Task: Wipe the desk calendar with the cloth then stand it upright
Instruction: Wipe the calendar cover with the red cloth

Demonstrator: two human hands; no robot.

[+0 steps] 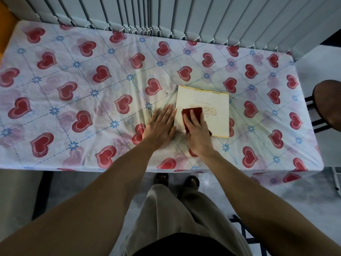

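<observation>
Here, flat calendar, cloth mostly hidden under straight-fingered right hand, digits half covered, left hand flat alongside.

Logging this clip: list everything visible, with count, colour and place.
desk calendar: one, cream, lying flat on the table, right of centre
cloth: one, dark red, on the calendar's left part
tablecloth: one, white with red hearts and blue flowers, covering the table
blinds: one set, grey, vertical, behind the table
stool: one, brown, round, at the table's right end
left hand: flat on the tablecloth at the calendar's left edge
right hand: pressing on the cloth
</observation>
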